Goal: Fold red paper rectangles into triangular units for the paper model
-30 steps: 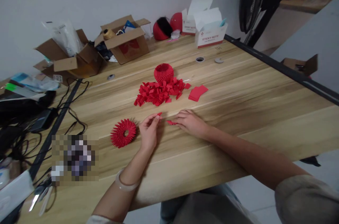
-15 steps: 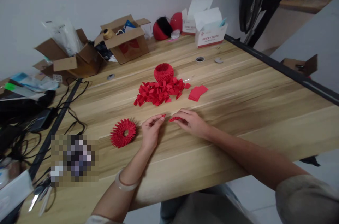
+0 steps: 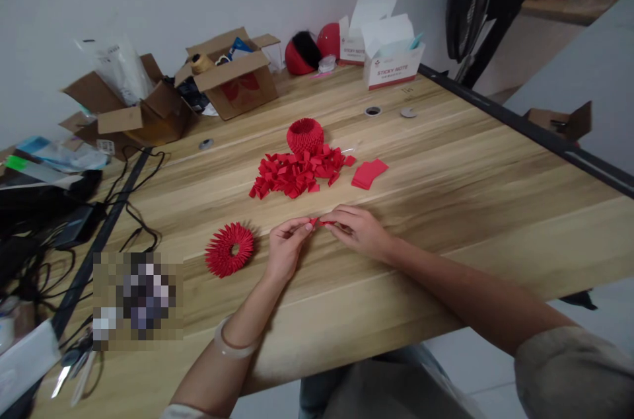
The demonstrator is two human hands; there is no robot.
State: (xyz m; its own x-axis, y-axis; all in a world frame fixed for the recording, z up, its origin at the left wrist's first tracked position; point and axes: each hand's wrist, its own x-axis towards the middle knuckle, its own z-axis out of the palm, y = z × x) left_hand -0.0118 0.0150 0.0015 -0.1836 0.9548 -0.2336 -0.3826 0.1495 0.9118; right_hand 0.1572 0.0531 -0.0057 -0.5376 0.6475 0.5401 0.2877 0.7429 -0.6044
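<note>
Between thumb and forefinger, my left hand (image 3: 287, 244) pinches a small folded red paper piece (image 3: 314, 222). Just to its right, my right hand (image 3: 359, 230) is closed on another red folded paper piece (image 3: 326, 223), partly hidden by the fingers. The two pieces are nearly tip to tip over the wooden table. Left of my left hand lies a spiky red paper ring (image 3: 230, 250) with a hole in its middle. Beyond the hands is a heap of folded red paper pieces (image 3: 292, 174), with a round red paper bowl (image 3: 305, 135) behind it. Flat red paper sheets (image 3: 369, 173) lie to the right.
Open cardboard boxes (image 3: 242, 85) and white sticky-note boxes (image 3: 393, 65) stand along the wall. Black cables (image 3: 131, 207) and scissors (image 3: 62, 379) lie at the left. A black fan (image 3: 470, 2) stands beyond the right edge of the wooden table (image 3: 446, 207).
My left hand has moved slightly right, bringing its paper piece closer to the one in my right hand. The right hand has stayed almost in place.
</note>
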